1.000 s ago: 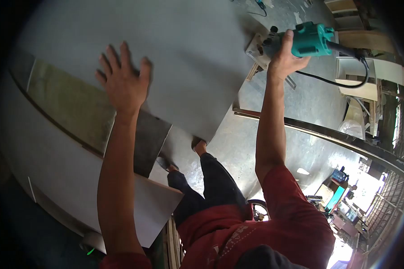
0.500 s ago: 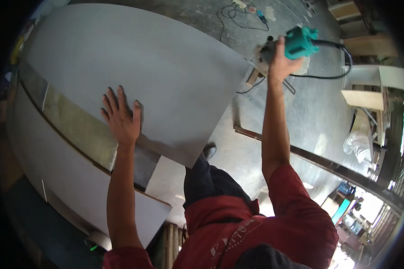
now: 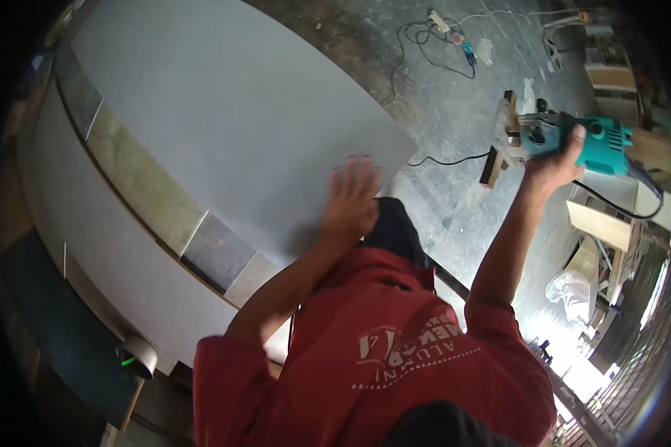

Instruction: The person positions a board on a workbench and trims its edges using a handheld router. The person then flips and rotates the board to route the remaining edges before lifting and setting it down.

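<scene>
My right hand (image 3: 555, 167) is wrapped round the teal body of a power tool (image 3: 602, 145), held in the air to the right of a large grey panel (image 3: 231, 112). A metal base plate (image 3: 504, 132) with a wooden strip forms the tool's left end, clear of the panel. Over the panel's near right edge is my left hand (image 3: 352, 200), slightly blurred, its fingers stretched out and nothing in it. Whether its palm touches the panel cannot be made out.
A second pale panel (image 3: 119, 246) lies at the left, beside a round tube (image 3: 138, 356). A power strip (image 3: 438, 21) and cables lie on the floor at the top. Wooden box parts (image 3: 600, 223) stand at the right.
The power tool in my right hand has moved right, away from the panel's corner. My left hand has slid right and nearer my body. The view has shifted and my torso is closer to the panel.
</scene>
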Demonstrator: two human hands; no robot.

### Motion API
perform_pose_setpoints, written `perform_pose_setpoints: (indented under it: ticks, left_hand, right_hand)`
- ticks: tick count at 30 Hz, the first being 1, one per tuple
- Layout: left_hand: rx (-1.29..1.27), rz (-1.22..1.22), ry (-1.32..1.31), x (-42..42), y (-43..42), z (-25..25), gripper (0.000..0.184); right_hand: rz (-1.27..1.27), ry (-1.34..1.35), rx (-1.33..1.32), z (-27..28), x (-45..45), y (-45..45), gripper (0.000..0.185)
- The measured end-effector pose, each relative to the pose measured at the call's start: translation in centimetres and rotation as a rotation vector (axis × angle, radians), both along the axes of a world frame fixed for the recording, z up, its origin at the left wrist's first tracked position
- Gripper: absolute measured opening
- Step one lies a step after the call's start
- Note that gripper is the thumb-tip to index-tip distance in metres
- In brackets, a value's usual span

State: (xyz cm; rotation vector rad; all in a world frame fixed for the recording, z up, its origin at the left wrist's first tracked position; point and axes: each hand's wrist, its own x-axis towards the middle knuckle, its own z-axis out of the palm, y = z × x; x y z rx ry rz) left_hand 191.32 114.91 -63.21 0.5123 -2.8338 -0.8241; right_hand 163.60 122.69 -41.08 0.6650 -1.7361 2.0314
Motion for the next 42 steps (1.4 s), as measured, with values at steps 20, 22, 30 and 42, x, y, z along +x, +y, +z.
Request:
perform_pose_setpoints:
  ticks: [20, 22, 30, 42]
  left_hand:
    - [-0.052, 1.289, -0.190, -7.5, 7.2, 0.3, 0.060]
    - [-0.206, 1.667, -0.340, 1.0, 10.8, -4.7, 0.056]
    - [0.253, 1.315, 0.415, -12.2, 1.7, 2.1, 0.081]
    - [-0.018, 1.230, -0.107, -21.7, 0.3, 3.9, 0.080]
  right_hand:
    - [0.507, -0.636, 0.072, -7.9, -26.9, -13.4, 0.054]
    - [0.657, -0.706, 0.087, -9.8, -28.9, -13.2, 0.048]
    - [0.934, -0.867, 0.179, -10.5, -25.7, -13.8, 0.041]
    - [1.238, -0.670, 0.269, -9.6, -19.6, -9.7, 0.043]
